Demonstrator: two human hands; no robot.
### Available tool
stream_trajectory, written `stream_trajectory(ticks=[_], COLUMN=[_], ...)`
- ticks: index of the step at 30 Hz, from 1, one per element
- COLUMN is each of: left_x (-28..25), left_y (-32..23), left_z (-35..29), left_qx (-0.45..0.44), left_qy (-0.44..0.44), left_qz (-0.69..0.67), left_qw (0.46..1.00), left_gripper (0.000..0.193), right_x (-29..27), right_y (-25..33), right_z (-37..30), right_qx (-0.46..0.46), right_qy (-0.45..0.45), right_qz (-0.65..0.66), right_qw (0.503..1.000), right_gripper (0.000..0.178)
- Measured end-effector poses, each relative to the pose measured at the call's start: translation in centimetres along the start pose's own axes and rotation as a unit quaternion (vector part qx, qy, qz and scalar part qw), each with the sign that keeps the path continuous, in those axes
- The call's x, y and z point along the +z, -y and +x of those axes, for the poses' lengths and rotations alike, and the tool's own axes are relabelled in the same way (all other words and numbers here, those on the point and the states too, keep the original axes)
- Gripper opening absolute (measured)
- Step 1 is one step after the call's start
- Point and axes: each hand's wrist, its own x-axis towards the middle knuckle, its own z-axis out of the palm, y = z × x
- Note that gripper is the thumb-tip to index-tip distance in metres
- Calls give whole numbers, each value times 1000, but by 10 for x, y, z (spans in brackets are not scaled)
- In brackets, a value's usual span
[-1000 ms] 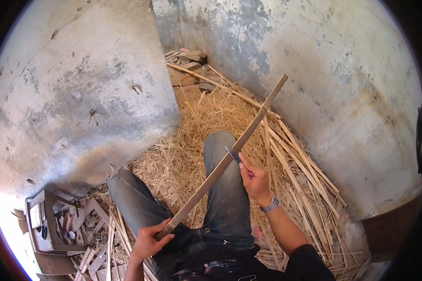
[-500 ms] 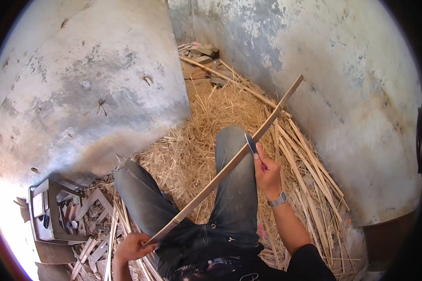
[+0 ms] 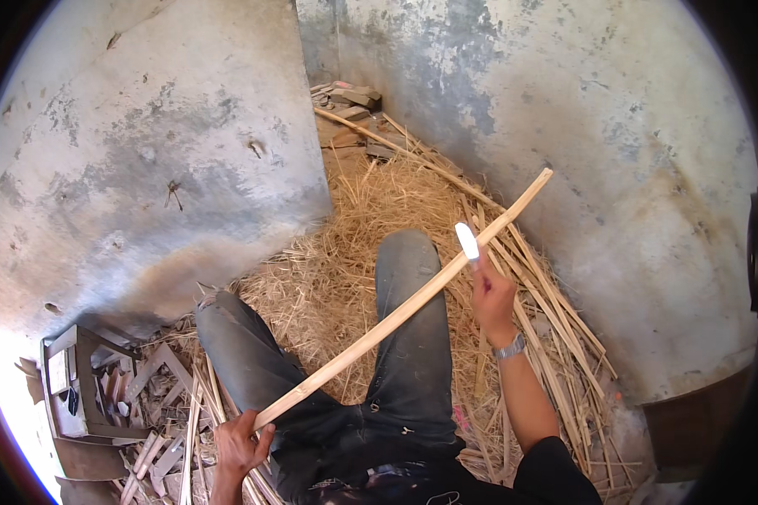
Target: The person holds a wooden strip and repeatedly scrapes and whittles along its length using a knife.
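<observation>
A long pale split-bamboo strip slants across my thighs, from low left to upper right. My left hand is closed around its near end, thumb on top. In my right hand, fingers closed, is a knife; its blade glints white and lies across the strip toward the far end. The handle is mostly hidden in the fist. A metal watch circles my right wrist. Both of my knees are bent under the strip.
Straw-like shavings cover the floor ahead. Several long strips lie along the right wall. On the left stand a dark wooden frame and scrap wood. A weathered wall rises at the left.
The strip has turned, now showing a paler, wider face, and its far end has dropped slightly. My right hand has shifted a little right; the blade now shines white.
</observation>
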Motion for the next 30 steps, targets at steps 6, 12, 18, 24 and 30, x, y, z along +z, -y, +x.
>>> stream_trajectory(ticks=[6,12,18,24,30], left_x=[13,28,41,42,38], left_y=[19,22,9,-10,-75], left_z=[1,-6,-13,-6,44], left_qx=[27,2,-14,-11,-22], left_qy=[-67,-55,-53,-65,-63], left_qz=[124,145,129,110,105], left_qw=[990,988,990,992,992], left_gripper=[47,47,46,47,49], right_x=[-16,11,18,15,32], right_y=[-70,-85,-35,-32,25], right_z=[64,54,23,18,-24], right_qx=[55,11,62,49,-9], right_qy=[-52,-122,-17,24,56], right_qz=[-61,6,24,110,126], right_qw=[995,992,998,992,990], right_gripper=[39,37,37,38,36])
